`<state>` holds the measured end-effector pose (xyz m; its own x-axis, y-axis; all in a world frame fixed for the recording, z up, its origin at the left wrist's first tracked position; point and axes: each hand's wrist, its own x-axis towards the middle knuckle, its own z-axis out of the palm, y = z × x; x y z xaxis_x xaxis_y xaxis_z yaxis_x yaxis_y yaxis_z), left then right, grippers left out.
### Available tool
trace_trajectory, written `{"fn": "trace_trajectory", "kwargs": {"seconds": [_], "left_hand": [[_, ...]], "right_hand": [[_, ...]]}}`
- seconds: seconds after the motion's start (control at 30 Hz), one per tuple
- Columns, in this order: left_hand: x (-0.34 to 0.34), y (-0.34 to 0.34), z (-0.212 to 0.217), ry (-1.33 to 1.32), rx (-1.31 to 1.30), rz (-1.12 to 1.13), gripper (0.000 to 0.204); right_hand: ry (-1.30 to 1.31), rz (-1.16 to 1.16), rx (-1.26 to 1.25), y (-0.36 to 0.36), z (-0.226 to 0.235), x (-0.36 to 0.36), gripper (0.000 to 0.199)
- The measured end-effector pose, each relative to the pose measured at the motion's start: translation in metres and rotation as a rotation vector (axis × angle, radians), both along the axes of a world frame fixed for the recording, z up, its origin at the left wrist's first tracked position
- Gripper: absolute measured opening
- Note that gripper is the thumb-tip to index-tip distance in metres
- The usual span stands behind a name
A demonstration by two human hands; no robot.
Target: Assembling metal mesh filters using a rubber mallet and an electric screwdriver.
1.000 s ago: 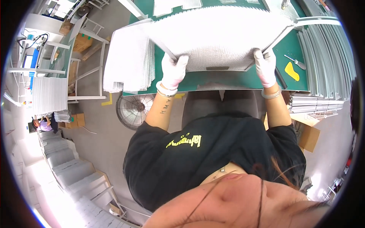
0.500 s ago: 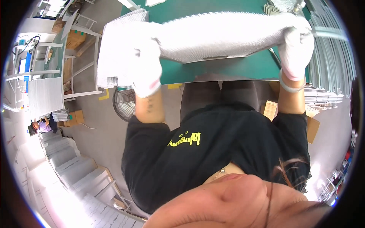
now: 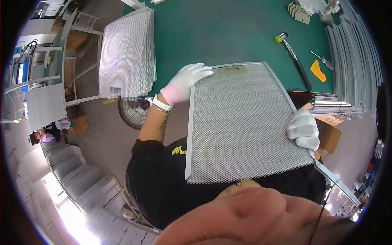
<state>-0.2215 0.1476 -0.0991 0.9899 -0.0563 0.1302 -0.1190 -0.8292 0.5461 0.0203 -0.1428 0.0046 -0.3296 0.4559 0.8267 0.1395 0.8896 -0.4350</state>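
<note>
A silver mesh filter panel (image 3: 245,122) is tilted up in front of my chest, its far side by the bench. Metal framing runs along its left, far and right sides; the near mesh edge is bare. A latch plate (image 3: 232,70) is set into the far side. My left hand (image 3: 185,83), in a white glove, holds the far left corner with fingers stretched along the edge and thumb hidden. My gloved right hand (image 3: 304,130) is closed round the right side. A loose-angled frame strip (image 3: 337,181) sticks out from the near right corner.
On the green bench (image 3: 212,32) a stack of mesh sheets (image 3: 126,53) stands left. A mallet (image 3: 294,57), screwdriver (image 3: 322,60) and yellow scraper-like piece (image 3: 317,71) lie right, beside many metal strips (image 3: 351,61). A fan (image 3: 132,112) stands below; another person (image 3: 47,134) is far left.
The panel, earlier bowed and held farther out over the bench, has come toward me and turned its mesh face up. My right hand has moved down its right side.
</note>
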Motion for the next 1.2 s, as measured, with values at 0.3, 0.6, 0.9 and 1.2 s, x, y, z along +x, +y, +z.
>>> {"fn": "trace_trajectory", "kwargs": {"seconds": [0.3,0.6,0.9,1.2], "left_hand": [[0.045,0.015,0.04,0.069,0.096,0.074,0.029],[0.117,-0.026,-0.015,0.179,-0.162,-0.338,0.049],[0.066,0.011,0.092,-0.174,-1.038,-1.042,0.089],[0.05,-0.029,0.13,-1.092,-0.476,0.483,0.023]], "right_hand": [[0.004,-0.114,-0.009,-0.014,-0.004,-0.002,0.025],[0.394,-0.495,0.279,-0.004,-0.035,-0.044,0.026],[-0.176,-0.034,-0.071,-0.01,0.006,0.045,0.04],[0.26,-1.183,-0.59,0.064,-0.127,0.021,0.077]]}}
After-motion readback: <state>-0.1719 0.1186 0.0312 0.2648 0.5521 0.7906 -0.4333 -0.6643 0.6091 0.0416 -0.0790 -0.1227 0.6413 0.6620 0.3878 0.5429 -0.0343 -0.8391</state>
